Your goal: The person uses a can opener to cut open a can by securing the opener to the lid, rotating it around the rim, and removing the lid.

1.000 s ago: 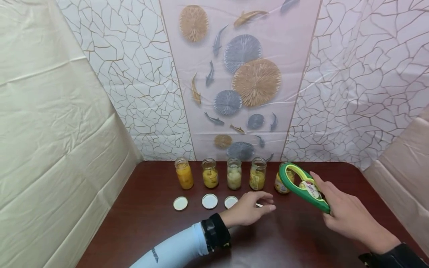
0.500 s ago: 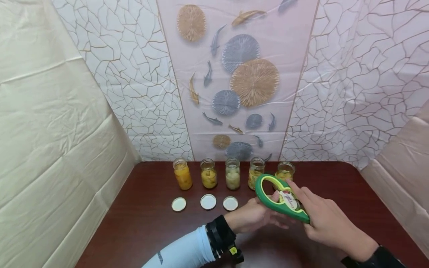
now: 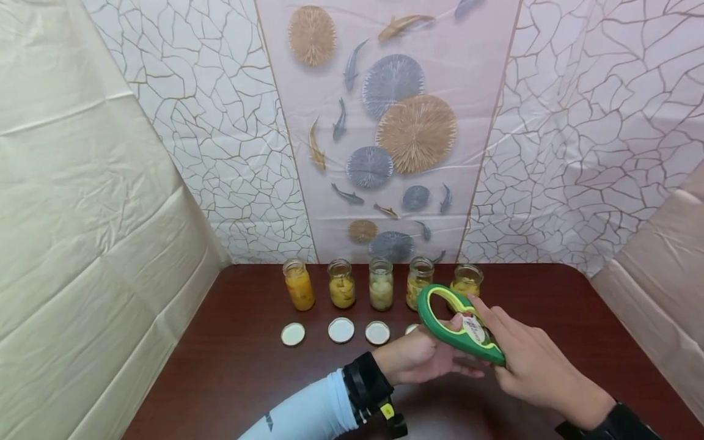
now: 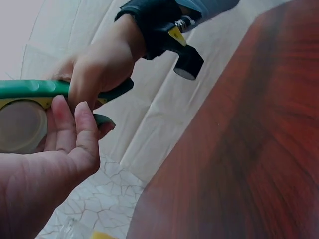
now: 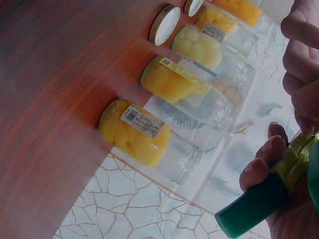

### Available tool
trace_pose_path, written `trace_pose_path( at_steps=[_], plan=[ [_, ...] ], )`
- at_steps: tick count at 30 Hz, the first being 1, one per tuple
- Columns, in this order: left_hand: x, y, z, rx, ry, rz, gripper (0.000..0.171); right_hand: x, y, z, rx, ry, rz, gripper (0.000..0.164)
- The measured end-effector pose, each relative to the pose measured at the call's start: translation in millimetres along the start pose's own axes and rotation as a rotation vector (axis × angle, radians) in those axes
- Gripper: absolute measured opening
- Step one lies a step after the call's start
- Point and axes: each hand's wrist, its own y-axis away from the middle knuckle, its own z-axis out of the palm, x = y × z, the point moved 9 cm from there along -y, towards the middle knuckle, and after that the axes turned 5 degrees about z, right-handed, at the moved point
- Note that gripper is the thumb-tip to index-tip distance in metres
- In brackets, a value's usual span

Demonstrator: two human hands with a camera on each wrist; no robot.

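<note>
My right hand (image 3: 541, 360) grips the handle end of a green and lime jar opener (image 3: 431, 324), held above the table. Against its underside is my left hand (image 3: 415, 360), its thumb showing through the opener's loop and its other fingers below. In the left wrist view a round pale jar lid (image 4: 22, 127) sits within the opener's frame, and the left fingers (image 4: 82, 122) bend up beside it; the exact hold is partly hidden. Behind the opener stands the rightmost glass jar (image 3: 467, 278), lidless, with yellow fruit inside.
Several more uncovered jars line the table's back edge, among them an orange-filled jar (image 3: 299, 290) and a jar of pale fruit (image 3: 381, 293). Before them lie lids: a left lid (image 3: 293, 334), a larger lid (image 3: 341, 330), another lid (image 3: 377, 333), and one partly hidden lid (image 3: 411, 329).
My right hand has brought the opener left and down, off the rightmost jar, whose open mouth now shows. My left hand has left a lid on the table and come to the opener.
</note>
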Motion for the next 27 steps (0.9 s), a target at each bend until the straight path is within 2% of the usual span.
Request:
trace_pose_path(
  at_steps=[12, 20, 23, 27],
  plan=[
    [-2.6, -11.3, 4.9, -0.01, 0.086, 0.03, 0.093, 3, 1, -7, 0.055, 0.009, 0.002, 0.099],
    [-2.4, -12.2, 6.5, 0.083, 0.157, 0.048, 0.084, 6, 2, -10, 0.067, 0.04, 0.002, 0.101],
    [-1.5, -14.0, 8.5, 0.087, 0.158, 0.066, 0.071, 9, 4, -12, 0.068, 0.047, 0.006, 0.102],
    [-3.5, -15.6, 4.6, 0.114, 0.131, 0.073, 0.028, 17, 6, -19, 0.08, 0.041, 0.032, 0.104]
  ],
)
